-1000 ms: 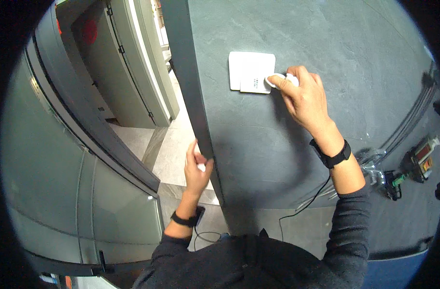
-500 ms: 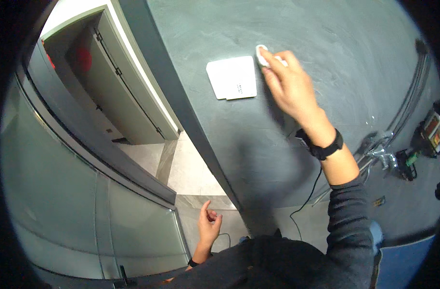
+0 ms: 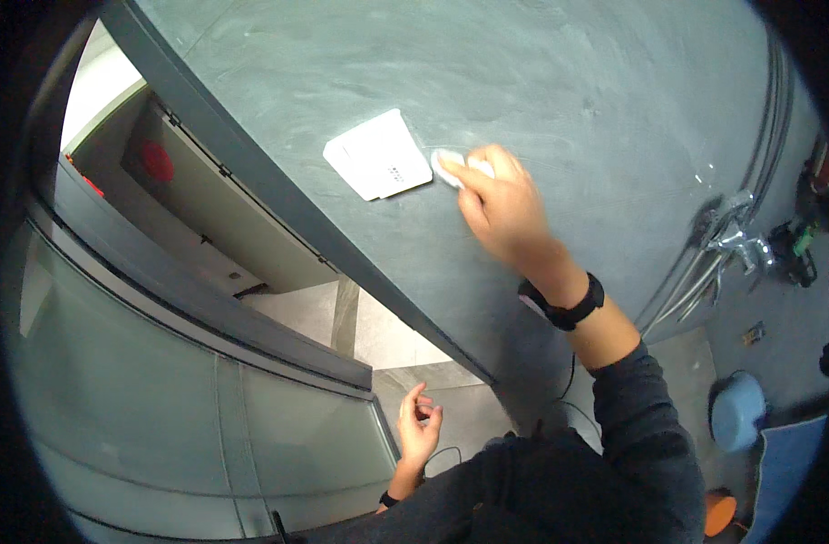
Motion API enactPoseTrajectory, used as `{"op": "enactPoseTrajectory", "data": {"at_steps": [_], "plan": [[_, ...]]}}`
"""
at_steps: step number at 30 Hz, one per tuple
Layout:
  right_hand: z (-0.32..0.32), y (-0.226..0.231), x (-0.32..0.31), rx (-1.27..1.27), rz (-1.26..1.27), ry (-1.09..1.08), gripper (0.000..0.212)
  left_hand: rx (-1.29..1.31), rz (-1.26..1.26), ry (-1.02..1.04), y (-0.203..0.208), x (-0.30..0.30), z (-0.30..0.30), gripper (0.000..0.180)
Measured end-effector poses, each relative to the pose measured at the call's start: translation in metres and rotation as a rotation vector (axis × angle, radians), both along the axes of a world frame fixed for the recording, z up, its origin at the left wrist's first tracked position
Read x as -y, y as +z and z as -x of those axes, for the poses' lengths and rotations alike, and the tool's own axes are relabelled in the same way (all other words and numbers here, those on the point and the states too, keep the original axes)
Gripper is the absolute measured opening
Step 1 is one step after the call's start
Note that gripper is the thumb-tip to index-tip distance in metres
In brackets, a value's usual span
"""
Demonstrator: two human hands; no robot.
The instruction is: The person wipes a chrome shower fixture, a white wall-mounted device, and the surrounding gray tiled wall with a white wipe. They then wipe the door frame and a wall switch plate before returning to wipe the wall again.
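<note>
My right hand [image 3: 507,204] is closed on a white wad [image 3: 445,167], perhaps a folded cloth or tissue, and holds it against the grey wall [image 3: 605,136]. The wad sits just beside the right edge of a white wall panel [image 3: 378,156] with small print in one corner. A black band circles my right wrist. Lower down, my left hand [image 3: 418,435] hangs in the air with its fingers loosely bent and apart, holding nothing. It is nearest to the doorway and the frosted glass door.
A grey corner edge [image 3: 278,199] bounds the wall on the left, beside a doorway. A frosted glass door [image 3: 142,390] stands at lower left. On the right are a metal tap [image 3: 739,238] with pipes, a blue basin [image 3: 738,412] and an orange object [image 3: 719,514].
The view has turned and shifted. My right hand with the white wad has come lower beside the panel, still at its right edge. My left hand looks much the same.
</note>
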State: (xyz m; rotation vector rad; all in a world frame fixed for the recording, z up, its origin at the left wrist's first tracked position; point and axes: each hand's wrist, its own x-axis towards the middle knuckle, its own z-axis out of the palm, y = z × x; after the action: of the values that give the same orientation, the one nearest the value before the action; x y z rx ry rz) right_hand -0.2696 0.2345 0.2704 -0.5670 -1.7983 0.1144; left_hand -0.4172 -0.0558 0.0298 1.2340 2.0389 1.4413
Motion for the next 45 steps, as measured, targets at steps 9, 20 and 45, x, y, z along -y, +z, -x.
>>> {"op": "enactPoseTrajectory", "data": {"at_steps": [9,20,45], "plan": [[0.03,-0.005,0.001,-0.075,-0.116,-0.033,0.041,-0.02,0.033,0.025,0.009,0.003,-0.01,0.048],[0.088,-0.037,0.031,-0.582,1.192,1.275,0.04,-0.043,-0.034,0.015,0.009,0.007,-0.02,0.043],[0.023,0.044,0.028,0.009,-0.175,0.242,0.03,-0.006,-0.063,-0.031,0.002,-0.009,-0.021,0.039]]}}
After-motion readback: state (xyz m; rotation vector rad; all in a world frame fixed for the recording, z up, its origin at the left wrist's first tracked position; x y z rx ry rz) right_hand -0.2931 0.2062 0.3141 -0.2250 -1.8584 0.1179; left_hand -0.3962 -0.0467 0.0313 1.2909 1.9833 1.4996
